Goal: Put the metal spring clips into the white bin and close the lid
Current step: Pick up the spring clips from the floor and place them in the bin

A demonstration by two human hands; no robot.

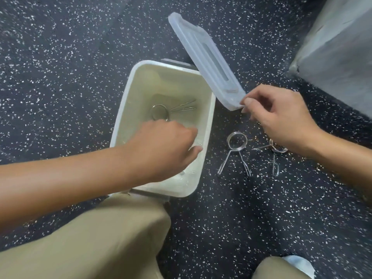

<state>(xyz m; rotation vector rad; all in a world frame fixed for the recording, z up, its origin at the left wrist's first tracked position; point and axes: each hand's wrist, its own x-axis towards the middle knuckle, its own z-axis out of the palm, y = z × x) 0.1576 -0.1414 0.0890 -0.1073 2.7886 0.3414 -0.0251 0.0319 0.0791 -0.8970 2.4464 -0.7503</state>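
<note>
One clip [161,112] lies in the bin [209,125]; two clips [236,152] lie right of it.

A gym floor is showing here: black rubber flooring flecked with white specks [60,67] is covering the whole ground. Coiled metal spring clips [236,152] (the barbell-collar kind) are lying on it, pointing to a weights area.

You get even, fairly bright overhead light with soft shadows. Your left hand [167,146] smears with motion blur, glare washes the bin wall [203,133] beside it, and edges bow outward.
</note>
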